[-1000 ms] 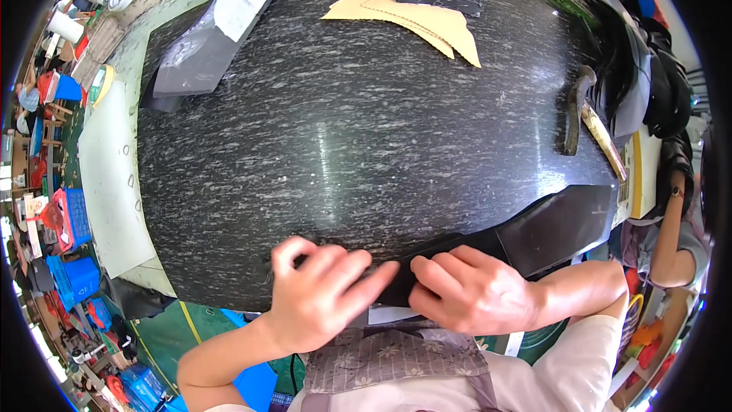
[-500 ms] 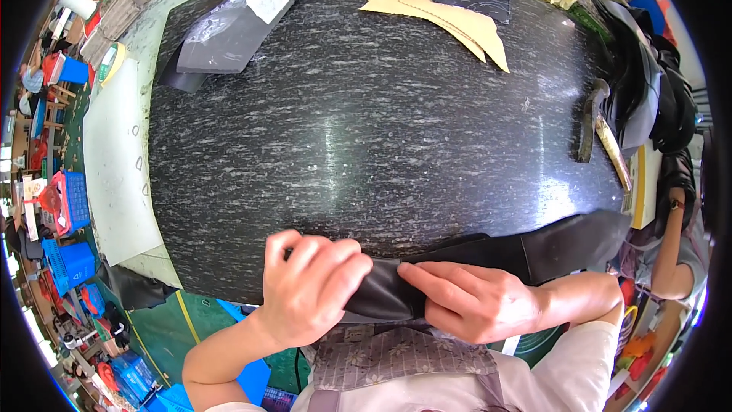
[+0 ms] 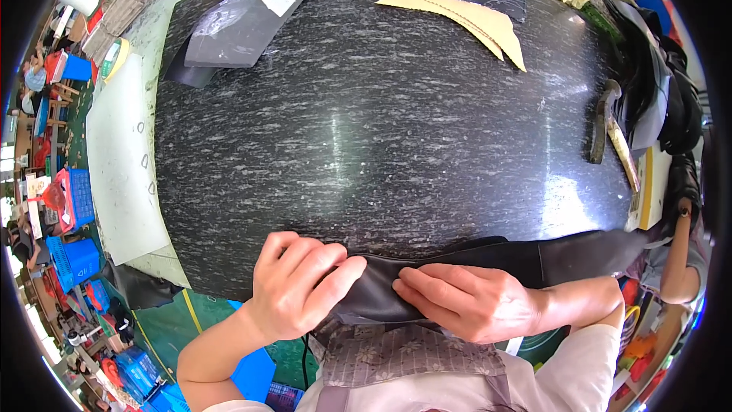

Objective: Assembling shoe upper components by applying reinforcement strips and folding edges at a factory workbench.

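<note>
A dark speckled table (image 3: 381, 145) fills most of the view, its middle bare and wide open, with its near edge curving just in front of the person. A white board (image 3: 122, 160) lies along the table's left edge. At the far left corner rests a grey sheet (image 3: 236, 23); at the far edge lie tan paper patterns (image 3: 465, 19), partly under a black piece. Near the right edge a hammer (image 3: 610, 133) lies beside a heap of black material (image 3: 663, 91). Along the near edge a long black strip of material (image 3: 496, 259) runs from the hands out to the right edge. The left hand (image 3: 293, 286) curls over the strip's left end, fingers closed on it. The right hand (image 3: 469, 301) lies flat on the strip, fingertips pressing its edge down, just beside the left hand.
</note>
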`<state>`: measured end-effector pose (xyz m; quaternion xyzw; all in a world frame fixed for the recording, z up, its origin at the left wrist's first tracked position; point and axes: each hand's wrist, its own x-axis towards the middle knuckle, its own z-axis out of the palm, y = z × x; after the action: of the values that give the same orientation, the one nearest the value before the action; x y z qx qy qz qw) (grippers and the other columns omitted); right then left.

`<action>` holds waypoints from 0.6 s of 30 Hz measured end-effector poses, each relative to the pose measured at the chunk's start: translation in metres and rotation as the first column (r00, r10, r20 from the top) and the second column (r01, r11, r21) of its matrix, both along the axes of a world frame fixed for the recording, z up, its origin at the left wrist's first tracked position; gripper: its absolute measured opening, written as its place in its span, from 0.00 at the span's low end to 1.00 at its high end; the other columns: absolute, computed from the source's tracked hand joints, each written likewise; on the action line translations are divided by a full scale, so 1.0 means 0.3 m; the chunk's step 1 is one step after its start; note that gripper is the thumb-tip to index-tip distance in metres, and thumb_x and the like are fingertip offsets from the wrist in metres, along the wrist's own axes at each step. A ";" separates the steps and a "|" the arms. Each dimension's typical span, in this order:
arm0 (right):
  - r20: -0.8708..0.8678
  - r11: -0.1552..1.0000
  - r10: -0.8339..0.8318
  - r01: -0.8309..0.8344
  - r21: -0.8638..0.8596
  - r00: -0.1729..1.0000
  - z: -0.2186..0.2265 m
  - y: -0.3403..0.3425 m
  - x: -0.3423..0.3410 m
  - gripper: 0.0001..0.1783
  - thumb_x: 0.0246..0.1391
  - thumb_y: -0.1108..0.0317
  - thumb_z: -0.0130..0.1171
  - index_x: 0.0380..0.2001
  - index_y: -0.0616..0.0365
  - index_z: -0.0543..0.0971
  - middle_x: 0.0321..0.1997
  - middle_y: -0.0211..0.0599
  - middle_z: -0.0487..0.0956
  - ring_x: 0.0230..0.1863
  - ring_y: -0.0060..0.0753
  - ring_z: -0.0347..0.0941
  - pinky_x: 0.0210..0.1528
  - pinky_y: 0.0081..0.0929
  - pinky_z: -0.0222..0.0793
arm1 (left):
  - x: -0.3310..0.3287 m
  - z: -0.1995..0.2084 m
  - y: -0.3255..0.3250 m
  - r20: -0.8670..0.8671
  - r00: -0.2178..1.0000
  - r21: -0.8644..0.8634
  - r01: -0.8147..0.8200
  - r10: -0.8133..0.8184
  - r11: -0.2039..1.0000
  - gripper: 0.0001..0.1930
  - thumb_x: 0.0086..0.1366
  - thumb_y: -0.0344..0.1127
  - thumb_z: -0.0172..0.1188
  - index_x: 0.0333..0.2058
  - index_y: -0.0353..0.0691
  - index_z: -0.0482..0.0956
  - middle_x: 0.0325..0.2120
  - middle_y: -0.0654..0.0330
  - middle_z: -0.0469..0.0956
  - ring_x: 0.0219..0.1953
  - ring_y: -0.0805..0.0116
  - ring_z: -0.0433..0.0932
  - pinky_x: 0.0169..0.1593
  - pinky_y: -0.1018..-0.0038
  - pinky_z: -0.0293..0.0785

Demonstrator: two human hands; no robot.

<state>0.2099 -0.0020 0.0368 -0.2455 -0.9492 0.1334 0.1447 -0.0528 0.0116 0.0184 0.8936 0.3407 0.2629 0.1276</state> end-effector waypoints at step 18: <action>0.119 0.969 -0.028 0.056 -0.240 0.992 0.111 0.062 0.126 0.10 0.40 0.65 0.61 0.26 0.56 0.74 0.30 0.33 0.68 0.33 0.29 0.71 0.33 0.28 0.73 | 0.094 0.041 -0.086 -0.143 0.949 -0.383 0.209 -0.282 0.900 0.36 0.48 0.30 0.67 0.60 0.39 0.73 0.65 0.54 0.67 0.66 0.56 0.66 0.65 0.63 0.68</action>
<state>0.2477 0.0165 0.0701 -0.2887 -0.9271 0.2309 0.0614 -0.0245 -0.0142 0.0308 0.9119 0.2783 0.0883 0.2885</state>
